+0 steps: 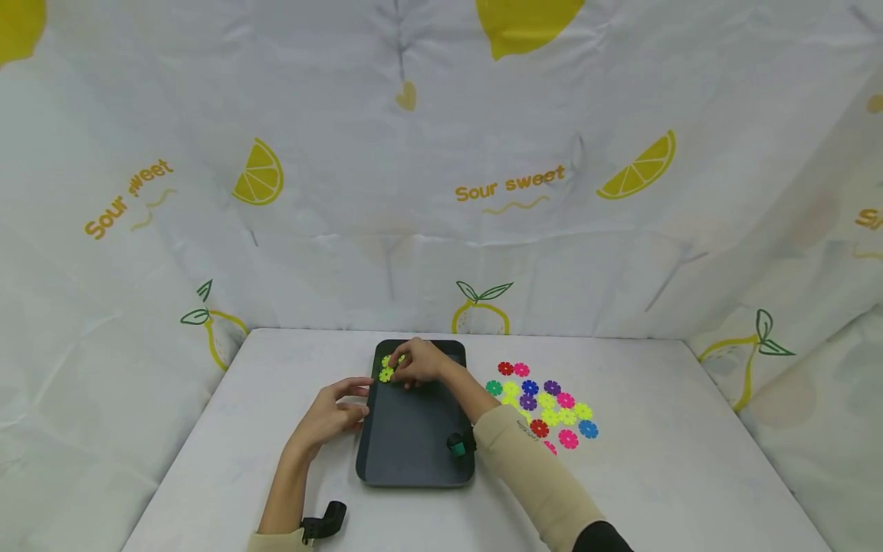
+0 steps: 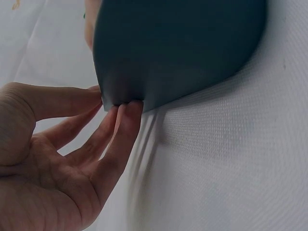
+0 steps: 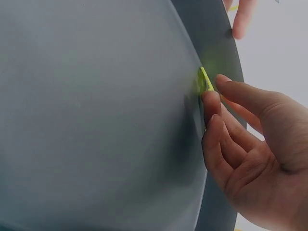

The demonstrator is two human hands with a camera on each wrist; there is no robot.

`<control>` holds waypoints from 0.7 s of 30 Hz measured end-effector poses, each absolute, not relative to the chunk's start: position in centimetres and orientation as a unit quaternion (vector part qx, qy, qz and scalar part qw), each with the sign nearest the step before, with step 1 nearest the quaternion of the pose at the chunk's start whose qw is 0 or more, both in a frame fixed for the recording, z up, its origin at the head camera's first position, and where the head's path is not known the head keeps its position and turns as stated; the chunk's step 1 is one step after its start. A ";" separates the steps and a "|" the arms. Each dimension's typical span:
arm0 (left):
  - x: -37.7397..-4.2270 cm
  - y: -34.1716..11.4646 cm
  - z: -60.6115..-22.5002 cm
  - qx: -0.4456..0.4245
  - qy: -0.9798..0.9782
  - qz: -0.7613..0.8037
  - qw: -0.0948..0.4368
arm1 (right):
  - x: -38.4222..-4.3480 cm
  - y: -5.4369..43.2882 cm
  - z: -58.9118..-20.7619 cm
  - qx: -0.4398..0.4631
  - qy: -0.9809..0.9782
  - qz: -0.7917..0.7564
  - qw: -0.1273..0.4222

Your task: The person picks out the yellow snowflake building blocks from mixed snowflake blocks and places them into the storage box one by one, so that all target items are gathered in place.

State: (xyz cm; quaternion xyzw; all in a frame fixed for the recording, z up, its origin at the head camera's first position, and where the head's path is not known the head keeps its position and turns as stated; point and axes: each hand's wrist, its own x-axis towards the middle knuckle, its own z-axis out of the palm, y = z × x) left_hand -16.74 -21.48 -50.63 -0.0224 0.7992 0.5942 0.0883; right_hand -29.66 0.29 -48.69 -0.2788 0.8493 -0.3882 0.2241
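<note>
My sleeves are beige; my tray is plain dark grey, the flower-shaped pieces in it yellow; the scattered pieces are pink, red, yellow, green, blue and purple; the white backdrop carries printed yellow lemons and orange lettering.

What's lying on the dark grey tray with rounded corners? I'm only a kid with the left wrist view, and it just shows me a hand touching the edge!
Observer: Small yellow flower-shaped pieces lie near the far left corner of the tray, as the head view shows.
Operator: Ooh! What's the right hand doing?
Observer: The right hand reaches over the tray, fingertips at those yellow pieces; I can't tell whether it's pinching one.
Operator: Are there any more flowers?
Observer: Yes, lots of mixed-colour flower-shaped pieces lie on the white table, to the right of the tray in the head view.
</note>
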 end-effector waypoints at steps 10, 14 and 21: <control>-16.8 -21.5 -50.7 -0.021 0.799 0.595 0.085 | -29.7 0.7 -48.3 -0.289 0.844 -0.388 0.232; -16.8 -21.5 -50.8 -0.022 0.800 0.594 0.085 | -29.7 0.9 -48.0 -0.298 0.841 -0.389 0.230; -16.7 -21.5 -50.9 -0.023 0.800 0.593 0.087 | -29.7 1.6 -47.2 -0.311 0.836 -0.395 0.220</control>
